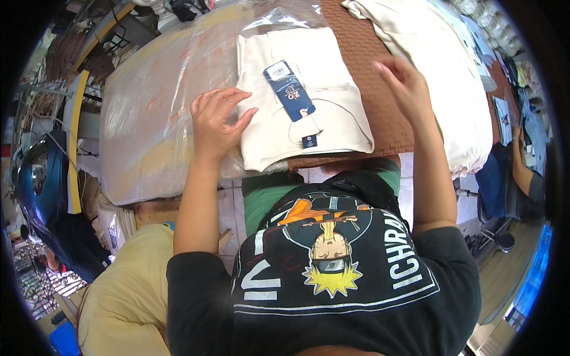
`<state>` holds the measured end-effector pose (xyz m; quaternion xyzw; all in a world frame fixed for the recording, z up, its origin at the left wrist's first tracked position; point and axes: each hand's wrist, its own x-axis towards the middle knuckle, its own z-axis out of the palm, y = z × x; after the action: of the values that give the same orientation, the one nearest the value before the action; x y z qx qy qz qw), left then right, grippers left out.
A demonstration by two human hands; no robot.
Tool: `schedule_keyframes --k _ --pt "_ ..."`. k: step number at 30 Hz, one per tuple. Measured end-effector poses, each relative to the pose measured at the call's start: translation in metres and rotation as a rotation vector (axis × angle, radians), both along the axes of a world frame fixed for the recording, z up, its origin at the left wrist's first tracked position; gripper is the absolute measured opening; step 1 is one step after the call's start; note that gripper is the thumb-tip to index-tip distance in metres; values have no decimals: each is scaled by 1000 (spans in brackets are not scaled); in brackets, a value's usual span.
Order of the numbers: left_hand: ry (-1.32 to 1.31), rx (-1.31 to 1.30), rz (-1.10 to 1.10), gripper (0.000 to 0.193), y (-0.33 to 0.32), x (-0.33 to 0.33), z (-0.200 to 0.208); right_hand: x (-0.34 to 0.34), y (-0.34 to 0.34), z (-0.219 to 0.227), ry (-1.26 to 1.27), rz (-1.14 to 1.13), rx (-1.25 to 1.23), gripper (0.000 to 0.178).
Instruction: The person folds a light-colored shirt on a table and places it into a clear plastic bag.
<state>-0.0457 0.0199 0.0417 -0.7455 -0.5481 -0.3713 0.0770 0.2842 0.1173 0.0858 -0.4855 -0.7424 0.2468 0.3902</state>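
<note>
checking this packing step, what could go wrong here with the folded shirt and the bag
The folded cream shirt overhangs the table's near edge, so it might slide off. The left hand presses only its left side while the right hand hovers clear, so the fold could skew. The blue hang tag lies loose on top and might snag on the clear plastic bag.

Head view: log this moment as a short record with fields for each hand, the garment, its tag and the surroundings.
left hand: left hand, fingers spread, resting on the left edge of the folded cream garment
right hand: right hand, open, raised over the brown table beside the garment; no grip on anything
garment: folded flat, partly in a clear plastic bag
tag: dark blue hang tag lying on top of the garment
surroundings: stack of cream cloth at right
</note>
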Motion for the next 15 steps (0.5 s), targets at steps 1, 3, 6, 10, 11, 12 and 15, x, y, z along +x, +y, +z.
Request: schedule_keyframes --k 1,3,6,10,11,12,15 --pt "-21 -4 -23 32 0 8 5 16 -13 -12 8 -85 -107 29" --pt "66 -24 -90 39 9 37 14 30 -43 -31 184 -103 -428 35" --pt "161 -104 -100 48 23 72 16 21 -72 -37 125 -172 -495 41" --pt "230 -88 -45 41 53 88 1 6 -68 -40 84 -193 -385 48" --pt "238 -89 -41 40 58 89 1 -1 -62 -36 84 -193 -358 51" --pt "246 -90 -38 38 61 90 0 -6 -55 -43 183 -152 -430 52" --pt "230 -105 -76 28 65 97 4 -21 -42 -50 323 -20 -656 50"
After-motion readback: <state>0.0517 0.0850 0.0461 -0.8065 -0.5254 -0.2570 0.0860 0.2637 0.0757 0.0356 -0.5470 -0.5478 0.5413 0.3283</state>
